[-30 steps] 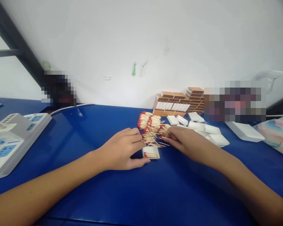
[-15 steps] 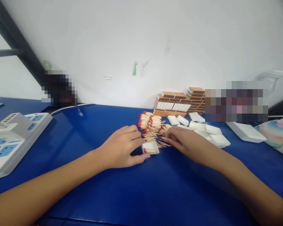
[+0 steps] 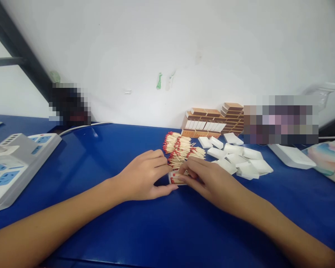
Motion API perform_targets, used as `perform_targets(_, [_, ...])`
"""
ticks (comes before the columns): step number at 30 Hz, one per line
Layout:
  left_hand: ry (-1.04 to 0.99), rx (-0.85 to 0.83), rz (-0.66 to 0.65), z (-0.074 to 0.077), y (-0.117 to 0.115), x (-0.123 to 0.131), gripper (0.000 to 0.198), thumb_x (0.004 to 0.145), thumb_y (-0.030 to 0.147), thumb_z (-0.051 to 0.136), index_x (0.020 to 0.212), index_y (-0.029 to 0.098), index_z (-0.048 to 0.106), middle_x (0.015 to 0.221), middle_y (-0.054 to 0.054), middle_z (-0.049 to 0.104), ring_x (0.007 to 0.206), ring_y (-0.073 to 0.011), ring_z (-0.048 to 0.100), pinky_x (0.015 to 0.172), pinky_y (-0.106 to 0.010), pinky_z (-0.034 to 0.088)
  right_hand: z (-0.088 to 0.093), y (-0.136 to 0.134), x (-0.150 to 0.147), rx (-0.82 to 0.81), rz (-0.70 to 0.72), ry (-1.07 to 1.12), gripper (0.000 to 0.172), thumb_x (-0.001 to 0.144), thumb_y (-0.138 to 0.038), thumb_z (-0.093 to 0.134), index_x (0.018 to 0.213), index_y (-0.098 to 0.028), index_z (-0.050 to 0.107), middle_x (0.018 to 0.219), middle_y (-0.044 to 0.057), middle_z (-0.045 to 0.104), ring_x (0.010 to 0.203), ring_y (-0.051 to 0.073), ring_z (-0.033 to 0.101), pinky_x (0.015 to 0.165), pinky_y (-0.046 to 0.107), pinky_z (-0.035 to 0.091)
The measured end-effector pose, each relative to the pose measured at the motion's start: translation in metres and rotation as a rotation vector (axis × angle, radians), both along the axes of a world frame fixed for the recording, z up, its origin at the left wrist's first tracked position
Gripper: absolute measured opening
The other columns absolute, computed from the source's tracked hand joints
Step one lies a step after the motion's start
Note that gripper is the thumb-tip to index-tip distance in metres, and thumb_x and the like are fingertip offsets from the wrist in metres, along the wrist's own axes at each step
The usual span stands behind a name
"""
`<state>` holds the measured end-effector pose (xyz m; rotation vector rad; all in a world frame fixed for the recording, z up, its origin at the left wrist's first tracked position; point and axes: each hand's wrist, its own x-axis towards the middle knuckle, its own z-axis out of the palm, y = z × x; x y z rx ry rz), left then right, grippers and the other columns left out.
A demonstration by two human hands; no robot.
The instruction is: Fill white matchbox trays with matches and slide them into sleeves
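My left hand (image 3: pixel 145 175) rests on the blue table (image 3: pixel 100 156), thumb and fingers closed around the left end of a small white matchbox tray (image 3: pixel 173 179). My right hand (image 3: pixel 205 178) lies over that tray, fingers pinched on red-tipped matches that sit in it; most of the tray is hidden under it. A loose pile of red-tipped matches (image 3: pixel 181 149) lies just behind both hands.
Several empty white trays (image 3: pixel 240 160) lie to the right of the pile. Brown matchbox sleeves (image 3: pixel 212 121) are stacked against the white wall. A grey power strip (image 3: pixel 13 163) sits at the left. A white flat box (image 3: pixel 292 156) and a coloured sheet (image 3: pixel 328 160) lie at the right.
My right hand has moved left and toward me from the match pile onto the tray, carrying matches. The left hand has stayed on the tray.
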<state>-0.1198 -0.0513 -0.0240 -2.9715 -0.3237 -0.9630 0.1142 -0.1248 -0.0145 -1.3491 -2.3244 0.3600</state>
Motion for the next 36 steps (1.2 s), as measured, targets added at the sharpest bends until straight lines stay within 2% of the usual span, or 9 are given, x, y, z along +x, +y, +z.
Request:
perform_targets(5, [-0.006, 0.016, 0.002, 0.001, 0.000, 0.000, 0.031, 0.096, 0.041, 0.069, 0.100, 0.011, 0.074, 0.082, -0.007, 0.069, 0.080, -0.0214, 0.059, 0.075, -0.037, 0.051, 0.001, 0.002, 0.005, 0.061, 0.010, 0.003, 0.009, 0.105, -0.027, 0.057, 0.101, -0.021, 0.063, 0.089, 0.003, 0.065, 0.077, 0.017, 0.060, 0.067, 0.028, 0.042])
perform_targets(10, [-0.017, 0.032, 0.014, 0.001, 0.001, 0.000, 0.033, 0.097, 0.042, 0.066, 0.098, 0.011, 0.074, 0.080, -0.008, 0.069, 0.078, -0.0214, 0.059, 0.073, -0.036, 0.052, 0.009, 0.010, 0.024, 0.154, -0.128, -0.052, 0.015, 0.105, -0.028, 0.055, 0.095, -0.022, 0.064, 0.084, 0.003, 0.065, 0.074, 0.017, 0.059, 0.065, 0.030, 0.040])
perform_targets(17, [-0.011, 0.020, -0.018, 0.001, -0.001, 0.000, 0.031, 0.097, 0.043, 0.066, 0.100, 0.012, 0.073, 0.084, -0.008, 0.070, 0.081, -0.0212, 0.062, 0.075, -0.036, 0.053, 0.008, 0.015, 0.040, -0.074, -0.174, -0.259, 0.023, 0.099, -0.042, 0.060, 0.087, -0.022, 0.061, 0.085, 0.004, 0.067, 0.072, 0.019, 0.058, 0.061, 0.032, 0.038])
perform_targets(22, [0.010, 0.014, -0.029, 0.000, -0.001, 0.000, 0.032, 0.096, 0.042, 0.067, 0.097, 0.011, 0.074, 0.085, -0.009, 0.070, 0.082, -0.0217, 0.062, 0.076, -0.036, 0.053, 0.006, 0.016, 0.038, -0.182, -0.140, -0.244, 0.018, 0.101, -0.033, 0.053, 0.090, -0.023, 0.064, 0.086, 0.004, 0.067, 0.072, 0.018, 0.058, 0.062, 0.031, 0.040])
perform_targets(29, [0.039, -0.006, -0.022, -0.001, 0.000, -0.001, 0.032, 0.096, 0.043, 0.066, 0.095, 0.011, 0.073, 0.084, -0.009, 0.069, 0.081, -0.0209, 0.061, 0.075, -0.034, 0.052, 0.003, 0.016, 0.038, -0.180, -0.171, -0.250, 0.022, 0.103, -0.037, 0.051, 0.091, -0.022, 0.062, 0.089, 0.005, 0.067, 0.076, 0.020, 0.059, 0.065, 0.031, 0.039])
perform_targets(36, [0.044, -0.013, -0.013, -0.002, 0.000, -0.001, 0.033, 0.096, 0.044, 0.066, 0.096, 0.012, 0.074, 0.083, -0.009, 0.068, 0.082, -0.0212, 0.061, 0.075, -0.035, 0.053, 0.004, 0.017, 0.038, -0.148, -0.158, -0.228, 0.020, 0.104, -0.030, 0.048, 0.092, -0.022, 0.062, 0.092, 0.006, 0.067, 0.077, 0.019, 0.058, 0.066, 0.032, 0.039])
